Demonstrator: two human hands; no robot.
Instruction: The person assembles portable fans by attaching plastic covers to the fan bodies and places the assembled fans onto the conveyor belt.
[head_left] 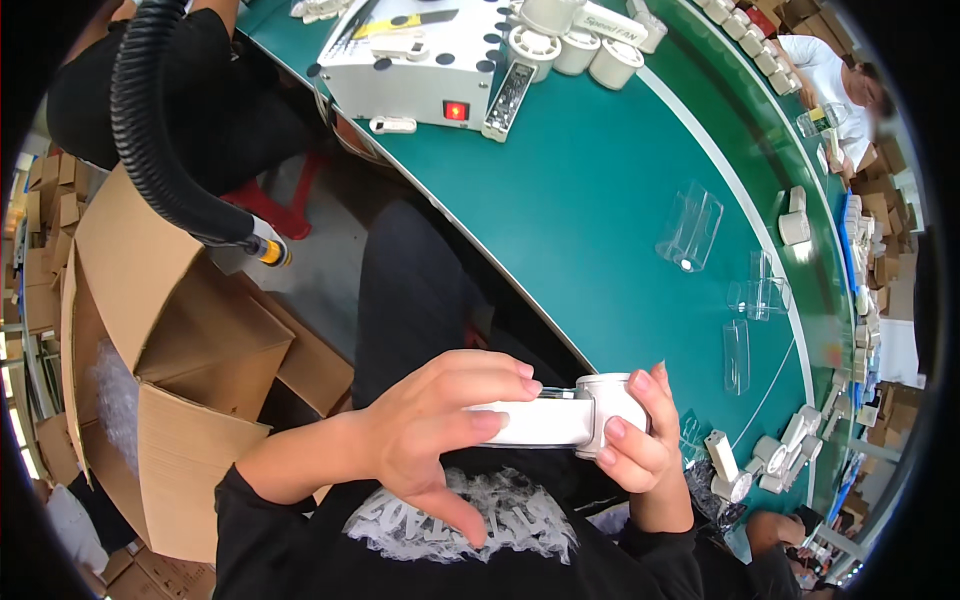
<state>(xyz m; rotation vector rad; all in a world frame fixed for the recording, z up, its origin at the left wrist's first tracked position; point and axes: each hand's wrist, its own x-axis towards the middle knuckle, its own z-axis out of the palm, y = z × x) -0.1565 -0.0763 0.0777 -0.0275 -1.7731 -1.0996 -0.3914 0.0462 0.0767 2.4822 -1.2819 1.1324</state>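
Note:
A white handheld fan (545,422) lies sideways across both hands in front of my body, above my lap. My left hand (415,410) has its fingers around the handle end at the left, the thumb stretched away from it. The round fan head is in my right hand (645,445), with the fingers curled over its right side. A narrow glossy strip shows along the far edge of the handle. My left fingers hide the handle's end.
The green table (560,190) bears several clear plastic trays (690,228), more white fans (790,450) and a white box with a red switch (420,90). An open carton (200,370) stands at left, under a hanging black hose (150,130). A co-worker (835,85) sits far right.

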